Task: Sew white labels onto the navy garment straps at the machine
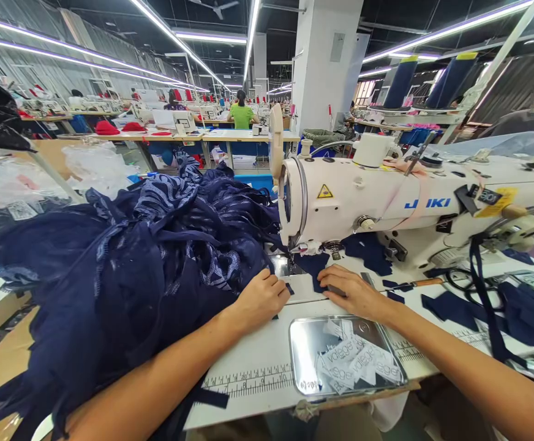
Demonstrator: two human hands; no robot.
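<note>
A white sewing machine [340,190] stands before me, its needle area above a metal plate [288,265]. My left hand [262,297] rests left of that plate with fingers curled together; a small dark scrap shows at its fingertips, and what it grips is hidden. My right hand [352,293] pinches the edge of a small navy fabric piece [313,268] that lies right of the needle. Against my left forearm spreads a big heap of navy garments [124,275] with pale blue stitching. Below the hands is a metal tray [301,367] of white printed labels [359,361].
Navy fabric pieces [451,309] lie at the right, near black-handled scissors [471,282] and a wooden-handled tool [425,282]. More navy cloth [368,251] sits under the machine arm. Thread cones [400,82] stand behind. A person in green [242,115] sits farther back.
</note>
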